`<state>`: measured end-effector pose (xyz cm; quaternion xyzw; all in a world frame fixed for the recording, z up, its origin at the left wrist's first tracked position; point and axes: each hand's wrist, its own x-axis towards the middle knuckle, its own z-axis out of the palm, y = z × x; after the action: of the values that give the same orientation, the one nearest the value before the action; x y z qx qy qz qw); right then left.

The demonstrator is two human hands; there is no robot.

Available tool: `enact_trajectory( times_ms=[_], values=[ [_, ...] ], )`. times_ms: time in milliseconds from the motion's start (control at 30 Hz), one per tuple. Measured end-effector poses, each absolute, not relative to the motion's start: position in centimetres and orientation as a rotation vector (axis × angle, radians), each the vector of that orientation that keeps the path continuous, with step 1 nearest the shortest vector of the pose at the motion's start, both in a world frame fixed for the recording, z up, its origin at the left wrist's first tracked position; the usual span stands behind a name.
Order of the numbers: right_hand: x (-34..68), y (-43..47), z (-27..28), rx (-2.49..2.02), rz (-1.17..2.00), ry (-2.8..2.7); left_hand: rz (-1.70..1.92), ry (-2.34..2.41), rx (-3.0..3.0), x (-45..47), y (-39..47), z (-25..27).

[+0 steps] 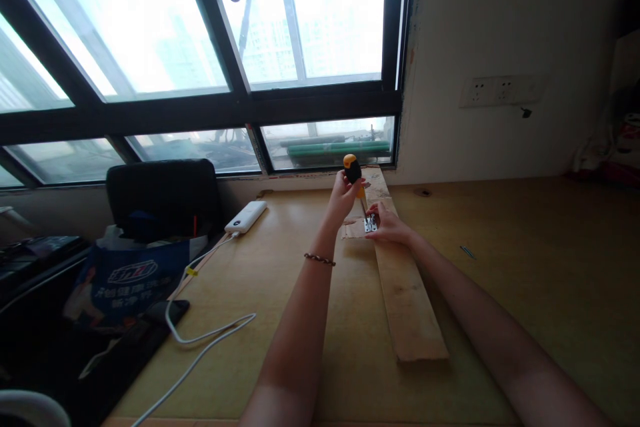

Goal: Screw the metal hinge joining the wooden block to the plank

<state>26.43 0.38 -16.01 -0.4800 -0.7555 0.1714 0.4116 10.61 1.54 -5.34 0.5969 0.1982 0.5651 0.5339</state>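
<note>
My left hand (345, 195) is closed round a screwdriver (352, 168) with a yellow and black handle. The screwdriver stands nearly upright, its shaft pointing down to a small silver metal latch or hinge (370, 223). With its fingers pinched at the latch's right side, my right hand (387, 223) grips it against the wood. Under both lies a long wooden board (407, 300), running from near the window towards me. A smaller flat wooden piece (353, 229) shows at the board's left edge. Whether the tip sits in a screw is too small to tell.
On the wooden table (500, 333), two thin screws or nails (467, 251) lie to the right. A white power bank (246, 216) with a white cable (215, 333) is on the left. Beyond the left edge stand a black chair (163, 193) and a blue bag (130, 283).
</note>
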Motion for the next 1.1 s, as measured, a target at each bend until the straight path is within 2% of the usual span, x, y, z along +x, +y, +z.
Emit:
enact_trajectory(
  times_ms=[400, 867, 1100],
  values=[
    [26.7, 0.6, -16.3, -1.225, 0.452, -1.921, 1.319, 0.642, 1.545, 11.1, 1.4, -5.7],
    [26.4, 0.2, -15.8, -1.224, 0.437, -1.901, 1.006, 0.532, 1.608, 8.1, 0.3, -3.7],
    [26.4, 0.0, -15.8, -1.214, 0.425, -1.906, 0.965, 0.537, 1.634, 5.8, 0.4, -2.8]
  ],
)
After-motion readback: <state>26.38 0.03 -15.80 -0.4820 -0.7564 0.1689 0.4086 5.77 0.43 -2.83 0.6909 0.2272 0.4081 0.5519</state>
